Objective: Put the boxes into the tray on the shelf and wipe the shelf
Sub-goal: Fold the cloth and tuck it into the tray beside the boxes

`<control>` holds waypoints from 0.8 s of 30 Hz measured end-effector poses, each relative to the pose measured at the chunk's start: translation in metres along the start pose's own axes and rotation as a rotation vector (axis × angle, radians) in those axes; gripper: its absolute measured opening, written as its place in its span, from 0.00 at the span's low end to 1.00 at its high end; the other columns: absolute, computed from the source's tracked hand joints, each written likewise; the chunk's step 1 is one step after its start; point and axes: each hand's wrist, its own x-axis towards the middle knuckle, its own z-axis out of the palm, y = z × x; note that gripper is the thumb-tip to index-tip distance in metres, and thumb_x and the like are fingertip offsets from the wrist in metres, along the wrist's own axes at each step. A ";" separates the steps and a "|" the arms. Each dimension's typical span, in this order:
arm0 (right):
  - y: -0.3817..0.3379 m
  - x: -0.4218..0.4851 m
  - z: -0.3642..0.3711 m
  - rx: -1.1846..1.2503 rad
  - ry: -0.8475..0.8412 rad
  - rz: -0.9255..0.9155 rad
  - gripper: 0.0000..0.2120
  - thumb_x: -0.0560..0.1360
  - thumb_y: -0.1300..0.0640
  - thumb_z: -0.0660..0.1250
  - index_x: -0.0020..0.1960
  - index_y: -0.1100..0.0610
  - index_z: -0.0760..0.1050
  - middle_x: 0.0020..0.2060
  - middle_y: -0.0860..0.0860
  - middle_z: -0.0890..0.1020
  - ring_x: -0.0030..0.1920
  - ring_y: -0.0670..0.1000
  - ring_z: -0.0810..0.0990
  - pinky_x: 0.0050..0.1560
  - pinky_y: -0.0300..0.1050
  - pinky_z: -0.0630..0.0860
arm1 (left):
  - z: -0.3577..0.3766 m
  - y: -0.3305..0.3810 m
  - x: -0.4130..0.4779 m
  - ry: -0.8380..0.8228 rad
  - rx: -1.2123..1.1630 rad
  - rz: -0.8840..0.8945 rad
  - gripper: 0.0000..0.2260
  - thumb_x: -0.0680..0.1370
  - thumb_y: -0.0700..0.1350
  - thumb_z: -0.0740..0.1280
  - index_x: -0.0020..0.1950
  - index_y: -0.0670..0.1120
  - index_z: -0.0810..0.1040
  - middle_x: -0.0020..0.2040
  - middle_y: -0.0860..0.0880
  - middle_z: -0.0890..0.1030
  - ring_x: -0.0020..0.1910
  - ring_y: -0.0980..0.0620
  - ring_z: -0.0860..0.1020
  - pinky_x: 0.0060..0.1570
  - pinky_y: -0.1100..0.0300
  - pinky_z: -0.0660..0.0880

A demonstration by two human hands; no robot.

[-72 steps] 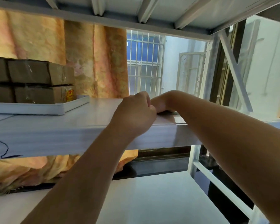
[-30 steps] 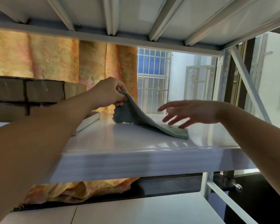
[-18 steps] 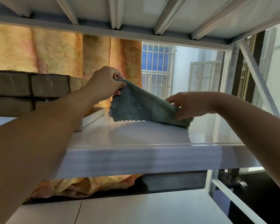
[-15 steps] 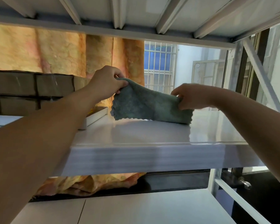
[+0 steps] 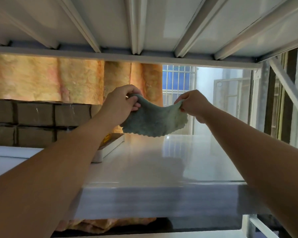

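Note:
A grey-green cloth [image 5: 155,121] hangs spread in the air above the white shelf [image 5: 162,165], clear of its surface. My left hand [image 5: 122,103] pinches its left top corner and my right hand [image 5: 193,105] pinches its right top corner. Several brown cardboard boxes [image 5: 36,121] are stacked in two layers in the white tray [image 5: 110,150] at the left of the shelf. My left forearm hides part of the tray's near side.
The underside of the upper shelf [image 5: 144,28] with its ribs is close overhead. An orange curtain [image 5: 58,79] hangs behind the boxes. A barred window [image 5: 177,83] and a metal upright [image 5: 265,100] stand at the right. A lower shelf shows at the bottom edge.
The cloth has been lifted off the shelf: first my left hand raised one corner, then my right hand gripped the other, and now both hold it up stretched between them.

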 end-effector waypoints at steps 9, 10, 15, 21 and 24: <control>-0.017 -0.024 0.014 0.466 -0.269 -0.235 0.15 0.73 0.74 0.61 0.37 0.60 0.80 0.37 0.57 0.78 0.38 0.52 0.75 0.42 0.45 0.72 | 0.001 0.021 -0.009 -0.152 -0.177 0.048 0.06 0.76 0.35 0.66 0.48 0.45 0.77 0.40 0.49 0.81 0.34 0.59 0.80 0.42 0.65 0.79; -0.018 -0.026 0.014 0.479 -0.291 -0.253 0.14 0.73 0.73 0.62 0.37 0.59 0.79 0.37 0.57 0.77 0.38 0.52 0.75 0.41 0.44 0.72 | 0.001 0.024 -0.010 -0.158 -0.221 0.055 0.06 0.76 0.34 0.66 0.47 0.44 0.76 0.38 0.48 0.81 0.32 0.59 0.79 0.39 0.66 0.79; -0.018 -0.030 0.015 0.501 -0.341 -0.213 0.14 0.75 0.71 0.63 0.37 0.57 0.79 0.36 0.56 0.78 0.40 0.53 0.75 0.42 0.45 0.71 | 0.003 0.031 -0.017 -0.204 -0.250 0.097 0.05 0.74 0.34 0.68 0.44 0.43 0.77 0.37 0.48 0.81 0.33 0.58 0.80 0.39 0.66 0.79; -0.021 -0.036 0.019 0.515 -0.327 -0.192 0.10 0.73 0.70 0.67 0.40 0.57 0.78 0.40 0.56 0.80 0.38 0.51 0.78 0.40 0.41 0.76 | 0.008 0.030 -0.017 -0.218 -0.082 0.127 0.08 0.74 0.36 0.69 0.43 0.50 0.80 0.42 0.49 0.82 0.40 0.54 0.80 0.46 0.62 0.79; -0.021 -0.037 0.016 0.575 -0.332 -0.147 0.08 0.73 0.69 0.68 0.46 0.57 0.77 0.47 0.57 0.81 0.42 0.52 0.80 0.41 0.42 0.77 | 0.009 0.029 -0.017 -0.186 -0.032 0.129 0.08 0.74 0.37 0.69 0.44 0.51 0.80 0.40 0.51 0.81 0.39 0.54 0.79 0.47 0.58 0.78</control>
